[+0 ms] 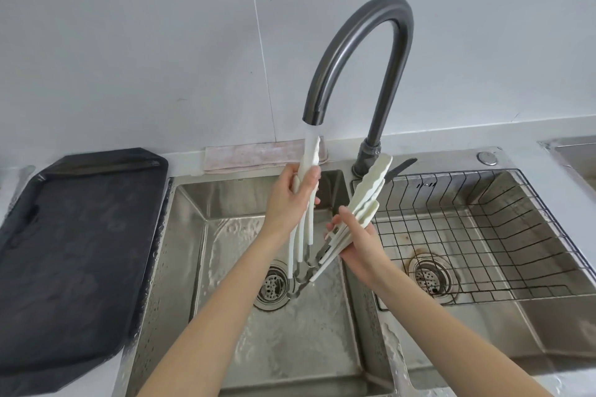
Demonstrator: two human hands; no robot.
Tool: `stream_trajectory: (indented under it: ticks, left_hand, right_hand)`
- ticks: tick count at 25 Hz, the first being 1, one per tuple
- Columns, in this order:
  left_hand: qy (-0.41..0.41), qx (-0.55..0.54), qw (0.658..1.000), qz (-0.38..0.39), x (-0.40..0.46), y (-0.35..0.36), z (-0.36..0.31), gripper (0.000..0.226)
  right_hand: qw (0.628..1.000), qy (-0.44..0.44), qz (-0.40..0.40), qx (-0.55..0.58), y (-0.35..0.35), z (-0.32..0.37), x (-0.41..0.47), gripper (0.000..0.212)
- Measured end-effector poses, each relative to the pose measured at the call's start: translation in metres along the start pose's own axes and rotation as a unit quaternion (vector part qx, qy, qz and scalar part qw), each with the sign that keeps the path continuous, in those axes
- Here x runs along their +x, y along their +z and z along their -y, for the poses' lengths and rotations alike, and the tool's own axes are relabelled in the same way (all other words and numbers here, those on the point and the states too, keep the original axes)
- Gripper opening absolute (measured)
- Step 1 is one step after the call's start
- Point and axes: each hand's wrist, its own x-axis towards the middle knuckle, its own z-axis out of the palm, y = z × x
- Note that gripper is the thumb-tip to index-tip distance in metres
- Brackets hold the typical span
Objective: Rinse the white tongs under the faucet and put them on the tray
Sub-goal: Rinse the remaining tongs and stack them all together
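Note:
My left hand grips white tongs upright over the left sink basin, their scalloped tips up in the water stream falling from the dark grey faucet. My right hand holds a second bunch of white tongs, tilted up to the right, beside the stream and not under it. The metal hinge ends of both bunches hang low near the drain. The black tray lies on the counter left of the sink, wet and with nothing on it.
The right basin holds a wire rack over its drain. A folded pinkish cloth lies behind the left basin along the wall. The faucet lever points right. Another sink edge shows at the far right.

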Motion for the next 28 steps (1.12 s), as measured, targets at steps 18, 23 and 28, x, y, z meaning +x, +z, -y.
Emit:
stream_trajectory:
  ticks: [18,23,28]
  left_hand:
    - [-0.094,-0.001,0.995,0.030,-0.031,-0.017,0.037,0.039]
    - [-0.163,-0.086,0.983,0.002,-0.031,-0.017,0.050,0.028]
    - [-0.180,-0.128,0.975,0.000,-0.031,-0.018,0.053,0.013]
  right_hand:
    - [0.987,-0.044,-0.096,-0.124,0.017,0.006,-0.008,0.016]
    - [0.978,0.020,-0.015,-0.208,0.017,0.023,-0.010,0.013]
    - [0.992,-0.037,-0.092,-0.080,-0.008,0.061,0.002,0.047]
